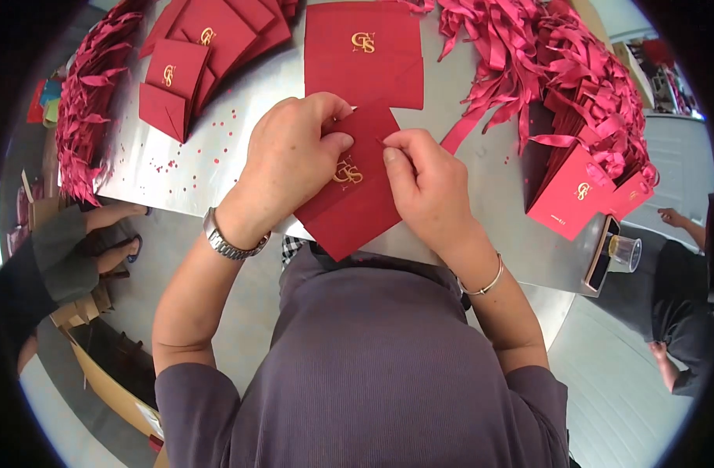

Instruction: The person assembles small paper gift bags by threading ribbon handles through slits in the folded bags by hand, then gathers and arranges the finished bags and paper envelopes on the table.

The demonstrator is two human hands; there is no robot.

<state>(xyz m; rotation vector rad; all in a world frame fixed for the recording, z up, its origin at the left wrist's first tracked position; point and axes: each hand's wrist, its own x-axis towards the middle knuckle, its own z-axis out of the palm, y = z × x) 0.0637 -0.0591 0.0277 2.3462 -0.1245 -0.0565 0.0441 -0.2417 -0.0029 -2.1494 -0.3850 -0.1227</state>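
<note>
A flat, folded red paper gift bag (349,210) with a gold emblem lies tilted in front of me at the table's near edge. My left hand (298,148) is closed at its upper left, thumb and forefinger pinching the bag's upper part. At the bag's right side, my right hand (423,171) is closed in a pinch; what sits between the fingertips is too small to make out. A red ribbon (462,130) runs from beside the right hand toward the upper right. Just beyond my hands lies another flat red bag (365,70).
Flat red bags (209,35) are fanned out at the far left, beside a row of ribboned bags (92,101). Ribboned bags (579,191) stand at the right, near a plastic cup (626,253). Red paper dots litter the metal table (256,109). Other people are on both sides.
</note>
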